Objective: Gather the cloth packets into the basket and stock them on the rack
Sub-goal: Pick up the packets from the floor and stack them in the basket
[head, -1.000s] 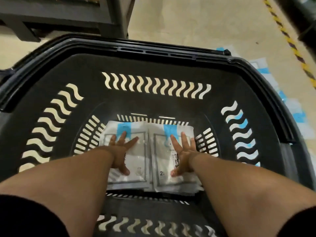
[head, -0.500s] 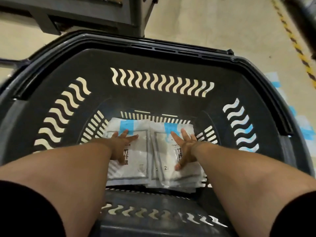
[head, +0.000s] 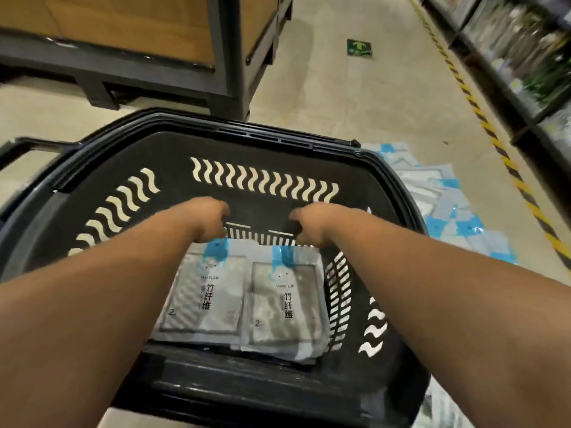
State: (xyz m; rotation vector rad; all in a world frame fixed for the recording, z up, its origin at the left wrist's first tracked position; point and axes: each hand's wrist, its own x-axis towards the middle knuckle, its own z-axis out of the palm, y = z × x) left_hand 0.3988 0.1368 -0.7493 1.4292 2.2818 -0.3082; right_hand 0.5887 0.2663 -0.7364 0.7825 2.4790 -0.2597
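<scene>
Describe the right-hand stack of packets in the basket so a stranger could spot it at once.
Find the big black basket with wavy slots. On its bottom lie two stacks of grey packets with blue tops, side by side. Yours is the right stack, against the slotted right wall, unlike the left stack or the loose packets outside on the floor.

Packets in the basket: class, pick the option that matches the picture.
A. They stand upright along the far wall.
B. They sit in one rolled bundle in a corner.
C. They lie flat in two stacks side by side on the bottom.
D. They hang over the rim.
C: the packets lie flat on the bottom of the basket, in two stacks side by side with their printed faces up.
</scene>
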